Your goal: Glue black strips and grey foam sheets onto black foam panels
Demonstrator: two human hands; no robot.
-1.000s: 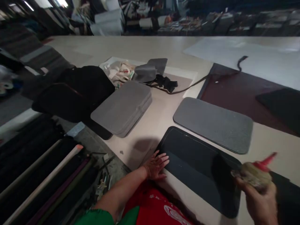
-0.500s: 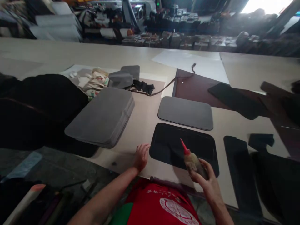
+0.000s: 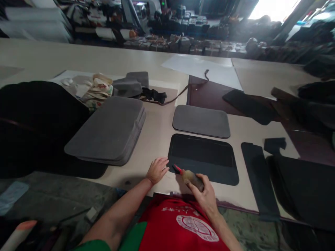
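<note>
Closest, at the lower middle of the frame, there is a red apron (image 3: 162, 226) with white print. Just above it, the right hand (image 3: 205, 195) has its fingers closed around a bottle (image 3: 193, 178), which lies tilted in the grip, with its red nozzle (image 3: 178, 169) directed to the upper left. The nozzle is over the lower left corner of a black panel (image 3: 201, 150); whether its tip touches the surface, I cannot tell. The left hand (image 3: 157, 170) holds nothing; its fingers are extended and a little spread, at the left edge of this panel, but I cannot tell how firmly they press. The black panel lies flat on the pale table (image 3: 157, 136), right of the frame's centre. To its right is a dark strip (image 3: 258, 174). Behind the panel, just beside it, lies a grey panel (image 3: 201, 121), and left of centre is a stack of grey panels (image 3: 107, 129). Farther, a thin strap (image 3: 180, 94) curves toward a maroon sheet (image 3: 206, 92). Finally, white rolls (image 3: 34, 27) stand at the upper left.
</note>
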